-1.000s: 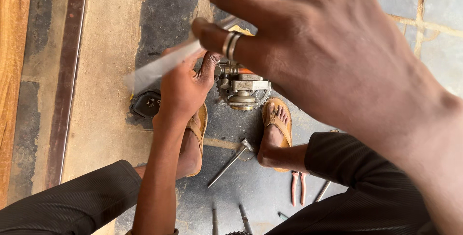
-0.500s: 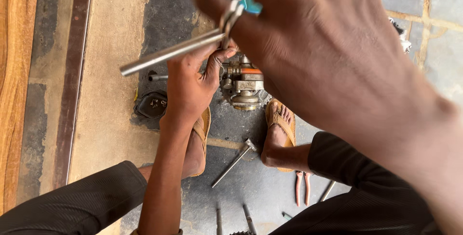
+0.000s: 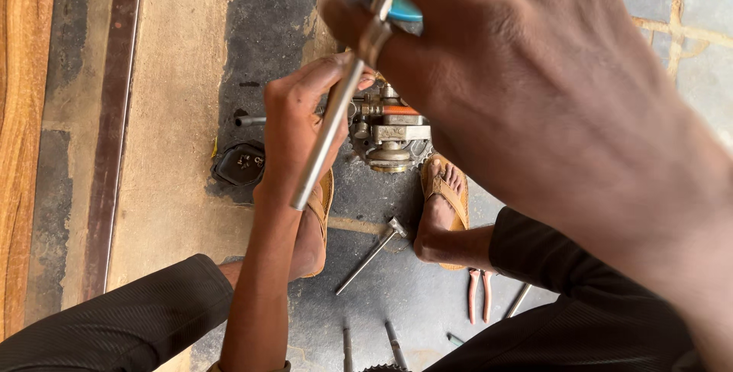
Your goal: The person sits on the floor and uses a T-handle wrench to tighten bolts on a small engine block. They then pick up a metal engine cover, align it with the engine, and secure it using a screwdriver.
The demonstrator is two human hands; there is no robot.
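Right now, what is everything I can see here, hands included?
Engine part: one, grey metal with an orange patch, on the floor between the feet.
Steel rod: one, silver, in the right hand.
Small black part: one, left of the feet.
Hammer-like tool: one, grey, on the floor between the legs.
Pliers: one, red handles, lower right.
Sandals: two, tan, on the feet.
Left hand: on the engine part.
Right hand: close to the camera, gripping the rod.

Soft, even daylight — faint shadows, no glare, near right hand point(image 3: 534, 89) blurred, floor sharp.
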